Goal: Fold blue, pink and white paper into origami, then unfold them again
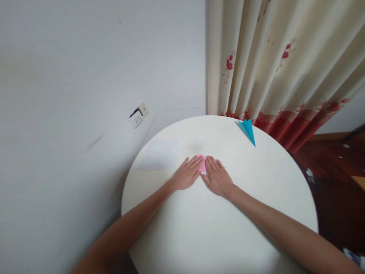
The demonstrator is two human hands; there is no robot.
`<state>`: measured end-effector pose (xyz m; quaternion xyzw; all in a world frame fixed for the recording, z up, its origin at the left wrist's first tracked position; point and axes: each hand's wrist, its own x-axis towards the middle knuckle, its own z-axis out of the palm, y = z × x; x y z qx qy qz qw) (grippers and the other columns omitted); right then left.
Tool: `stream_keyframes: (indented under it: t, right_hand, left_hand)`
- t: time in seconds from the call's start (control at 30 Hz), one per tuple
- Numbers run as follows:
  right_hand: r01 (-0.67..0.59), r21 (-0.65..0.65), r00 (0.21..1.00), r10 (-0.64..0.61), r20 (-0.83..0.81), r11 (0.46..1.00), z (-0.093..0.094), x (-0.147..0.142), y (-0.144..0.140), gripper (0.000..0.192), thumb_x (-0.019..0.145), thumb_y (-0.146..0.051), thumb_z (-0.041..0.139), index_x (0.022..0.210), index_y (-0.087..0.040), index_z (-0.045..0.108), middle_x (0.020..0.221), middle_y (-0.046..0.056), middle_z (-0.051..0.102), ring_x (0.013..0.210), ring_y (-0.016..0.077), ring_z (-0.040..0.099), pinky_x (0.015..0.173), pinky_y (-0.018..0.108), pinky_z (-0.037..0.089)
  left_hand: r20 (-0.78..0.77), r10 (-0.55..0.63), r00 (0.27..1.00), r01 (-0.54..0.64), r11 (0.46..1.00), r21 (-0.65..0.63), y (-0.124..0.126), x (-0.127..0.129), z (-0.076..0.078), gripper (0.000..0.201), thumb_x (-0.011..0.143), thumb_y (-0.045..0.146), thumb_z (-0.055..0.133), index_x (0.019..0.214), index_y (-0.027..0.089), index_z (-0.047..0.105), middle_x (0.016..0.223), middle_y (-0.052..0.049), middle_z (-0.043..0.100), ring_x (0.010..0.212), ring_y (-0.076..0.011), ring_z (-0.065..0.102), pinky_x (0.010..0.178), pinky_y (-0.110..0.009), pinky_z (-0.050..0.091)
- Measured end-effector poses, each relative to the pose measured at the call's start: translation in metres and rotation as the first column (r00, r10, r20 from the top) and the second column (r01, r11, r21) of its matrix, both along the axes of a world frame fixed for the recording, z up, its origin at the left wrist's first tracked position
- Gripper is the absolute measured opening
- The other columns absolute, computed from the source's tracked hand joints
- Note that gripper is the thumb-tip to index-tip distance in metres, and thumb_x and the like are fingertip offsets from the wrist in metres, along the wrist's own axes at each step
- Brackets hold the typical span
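A small piece of pink paper (202, 166) lies on the round white table (182, 228), mostly covered by both hands. My left hand (186, 174) rests flat on its left part, fingers stretched out. On the right part lies my right hand (218, 176), also flat, with the thumb apart from the fingers. A strip of pink shows between the two hands, and a tiny pink tip shows past the right fingers. The paper's full shape and its folds are hidden.
A blue paper plane (248, 132) sits near the table's far right edge. Left of the hands lies a white sheet (159, 154). Behind the table are a wall with a socket (137, 119) and a floral curtain (256, 68).
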<state>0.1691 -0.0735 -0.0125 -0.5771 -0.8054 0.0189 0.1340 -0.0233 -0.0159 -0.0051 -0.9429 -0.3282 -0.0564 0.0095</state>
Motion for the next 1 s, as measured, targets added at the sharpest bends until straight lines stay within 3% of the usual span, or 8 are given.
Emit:
stream_keyframes:
  t: [0.4,0.57,0.77,0.9,1.0]
  right_hand:
    - [0.012,0.013,1.000,-0.012,0.011,1.000,-0.002,-0.001,-0.001,0.066,0.101,-0.038,0.033,0.151,0.004,0.032,0.160,0.022,0.025,0.150,0.0311,0.019,0.122,0.046,0.016]
    - [0.009,0.023,1.000,-0.009,0.015,1.000,-0.003,0.000,-0.001,0.065,0.101,-0.037,0.034,0.151,0.003,0.033,0.160,0.021,0.025,0.150,0.0306,0.019,0.121,0.047,0.018]
    - [0.025,0.023,1.000,-0.025,0.006,0.999,-0.002,-0.001,0.000,0.065,0.101,-0.037,0.034,0.151,0.003,0.032,0.160,0.022,0.025,0.150,0.0304,0.020,0.121,0.046,0.018]
    - [0.067,-0.008,0.998,-0.067,-0.016,0.998,-0.001,0.001,0.001,0.068,0.100,-0.040,0.037,0.152,0.003,0.032,0.160,0.022,0.024,0.150,0.0314,0.020,0.121,0.048,0.017]
    - [0.065,-0.044,0.997,-0.067,-0.040,0.997,0.001,0.007,0.003,0.067,0.100,-0.040,0.039,0.152,0.002,0.032,0.160,0.021,0.025,0.150,0.0307,0.021,0.121,0.047,0.019]
  left_hand:
    - [-0.032,0.073,0.997,-0.074,0.995,-0.060,-0.046,-0.056,0.002,0.060,0.104,0.038,0.035,0.159,0.022,0.016,0.163,-0.007,0.026,0.152,-0.0234,0.017,0.122,-0.049,0.019]
    - [-0.022,0.085,0.996,-0.086,0.994,-0.061,-0.057,-0.064,0.003,0.061,0.104,0.037,0.035,0.159,0.020,0.015,0.162,-0.011,0.026,0.152,-0.0236,0.019,0.123,-0.048,0.020]
    - [0.108,0.149,0.983,-0.137,0.985,-0.107,-0.033,-0.033,0.014,0.067,0.101,0.043,0.044,0.156,0.014,0.022,0.159,-0.017,0.033,0.148,-0.0233,0.031,0.120,-0.041,0.031]
    - [0.141,0.088,0.986,-0.073,0.992,-0.106,-0.001,0.000,0.024,0.063,0.098,0.047,0.050,0.151,0.016,0.036,0.155,-0.013,0.041,0.145,-0.0226,0.037,0.121,-0.037,0.031]
    - [0.126,0.047,0.991,-0.029,0.990,-0.141,0.015,0.011,0.024,0.061,0.096,0.050,0.053,0.147,0.019,0.042,0.152,-0.011,0.047,0.141,-0.0225,0.044,0.118,-0.036,0.035]
